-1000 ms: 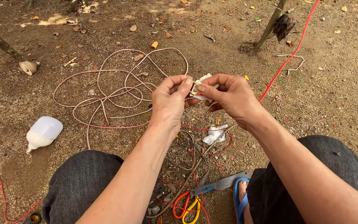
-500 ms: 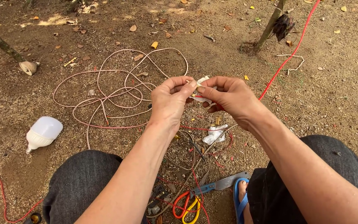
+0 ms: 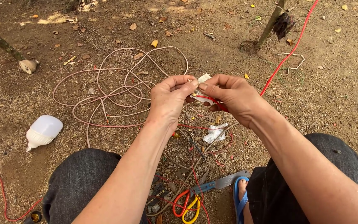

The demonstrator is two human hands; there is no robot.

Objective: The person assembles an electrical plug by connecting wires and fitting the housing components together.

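The person crouches over bare dirt, both hands raised before the knees. Left hand (image 3: 170,98) and right hand (image 3: 231,96) meet fingertip to fingertip, together pinching a small white fitting (image 3: 202,79) with a red wire (image 3: 207,99). A tangled pinkish cable (image 3: 104,89) lies beyond; a white bulb (image 3: 43,130) lies well apart, left.

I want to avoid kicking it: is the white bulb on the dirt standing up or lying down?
Lying down. The white bulb rests on its side on the dirt, dome toward the upper right, base toward the lower left.
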